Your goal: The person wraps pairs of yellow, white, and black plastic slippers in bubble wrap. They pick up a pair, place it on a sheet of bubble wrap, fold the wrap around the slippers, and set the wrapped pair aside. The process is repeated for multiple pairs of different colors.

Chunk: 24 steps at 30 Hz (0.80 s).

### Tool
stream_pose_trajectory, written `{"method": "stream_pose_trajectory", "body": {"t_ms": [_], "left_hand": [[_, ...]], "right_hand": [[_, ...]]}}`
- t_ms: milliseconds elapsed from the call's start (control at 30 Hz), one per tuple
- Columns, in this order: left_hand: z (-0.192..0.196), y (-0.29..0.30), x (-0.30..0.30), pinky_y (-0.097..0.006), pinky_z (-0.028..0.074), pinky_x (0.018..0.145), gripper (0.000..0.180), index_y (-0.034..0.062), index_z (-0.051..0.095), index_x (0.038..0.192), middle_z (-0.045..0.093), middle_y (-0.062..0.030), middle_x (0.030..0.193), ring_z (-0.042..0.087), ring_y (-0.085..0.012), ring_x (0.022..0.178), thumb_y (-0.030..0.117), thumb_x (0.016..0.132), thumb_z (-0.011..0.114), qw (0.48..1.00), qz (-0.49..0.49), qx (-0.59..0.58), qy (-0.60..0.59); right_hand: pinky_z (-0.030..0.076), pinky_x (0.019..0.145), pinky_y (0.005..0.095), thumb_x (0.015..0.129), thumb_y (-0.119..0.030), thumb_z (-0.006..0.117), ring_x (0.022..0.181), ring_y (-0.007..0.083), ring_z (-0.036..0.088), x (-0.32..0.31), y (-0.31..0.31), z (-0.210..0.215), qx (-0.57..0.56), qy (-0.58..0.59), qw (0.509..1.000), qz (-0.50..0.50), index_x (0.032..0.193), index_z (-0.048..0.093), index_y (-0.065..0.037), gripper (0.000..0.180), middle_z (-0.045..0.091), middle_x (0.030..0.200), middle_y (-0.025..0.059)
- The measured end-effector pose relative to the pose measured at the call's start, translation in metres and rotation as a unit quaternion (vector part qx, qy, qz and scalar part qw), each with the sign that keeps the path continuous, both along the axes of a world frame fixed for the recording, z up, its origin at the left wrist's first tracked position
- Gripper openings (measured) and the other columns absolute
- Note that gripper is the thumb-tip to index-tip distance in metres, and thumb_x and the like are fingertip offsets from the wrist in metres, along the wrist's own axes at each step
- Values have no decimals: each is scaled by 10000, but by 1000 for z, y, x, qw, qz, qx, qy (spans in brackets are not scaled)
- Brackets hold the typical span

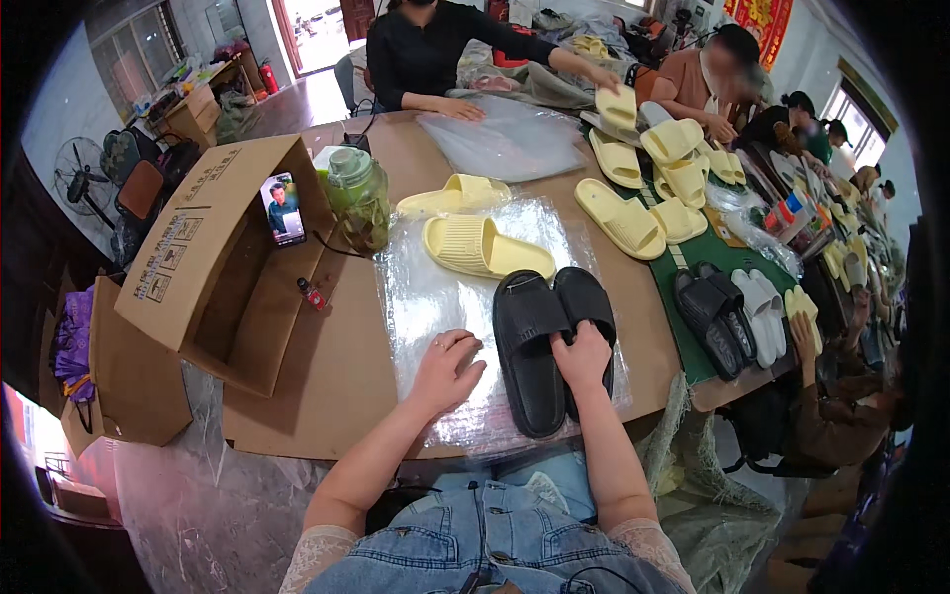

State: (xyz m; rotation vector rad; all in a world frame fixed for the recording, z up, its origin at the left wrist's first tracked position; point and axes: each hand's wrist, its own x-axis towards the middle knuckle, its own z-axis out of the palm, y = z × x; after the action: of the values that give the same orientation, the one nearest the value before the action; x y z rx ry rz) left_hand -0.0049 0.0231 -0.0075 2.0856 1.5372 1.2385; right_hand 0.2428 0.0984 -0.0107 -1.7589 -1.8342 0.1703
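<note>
A pair of black slippers (531,381) lies side by side on a stack of clear plastic bags (416,297), toes pointing away from me. My right hand (584,356) grips the pair from above, fingers and thumb at the inner sides of the straps. It partly covers the right slipper (584,294). To their left, my left hand (447,372) rests on the bags with loosely bent fingers and the thumb apart, holding nothing. Just beyond, a pale yellow slipper (485,247) lies on the bags, with another yellow slipper (455,195) behind it.
An open cardboard box (213,267) stands left with a phone (284,210) and a small red bottle (311,293). A green jar (356,198) is beside it. More yellow slippers (621,218), black slippers (709,317) and white slippers (764,317) lie right. Co-workers sit across and along the table.
</note>
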Motion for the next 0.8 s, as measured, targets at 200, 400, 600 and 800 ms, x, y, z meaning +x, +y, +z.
{"method": "stream_pose_trajectory", "body": {"t_ms": [200,400,600,800], "left_hand": [[-1,0,0,-440,483,932,323,28,685,1083,637,-144,1151,596,-354,1067,158,794,749,1000,3,3,-3],[0,0,1,-436,484,935,326,30,692,1088,639,-143,1148,598,-349,1070,165,797,752,1000,1,-5,-4],[-4,1,0,-435,482,934,314,32,690,1070,637,-140,1147,595,-351,1066,164,792,752,1000,3,-7,-6],[-2,1,1,-436,476,941,311,30,688,1065,634,-142,1153,592,-352,1073,163,790,750,1000,2,-10,-2]], "right_hand": [[509,696,521,744,-371,772,754,409,649,1,0,2,-11,23,1000,-3,798,596,-12,403,640,812,178],[506,685,511,749,-362,765,734,391,644,4,0,-2,-10,30,1000,-2,791,582,-18,391,631,793,157],[498,661,503,745,-345,759,704,382,628,3,-1,-5,18,34,999,6,802,576,-21,376,607,765,146],[501,658,504,740,-341,763,714,384,634,4,0,-6,7,32,999,2,797,573,-25,373,613,773,150]]}}
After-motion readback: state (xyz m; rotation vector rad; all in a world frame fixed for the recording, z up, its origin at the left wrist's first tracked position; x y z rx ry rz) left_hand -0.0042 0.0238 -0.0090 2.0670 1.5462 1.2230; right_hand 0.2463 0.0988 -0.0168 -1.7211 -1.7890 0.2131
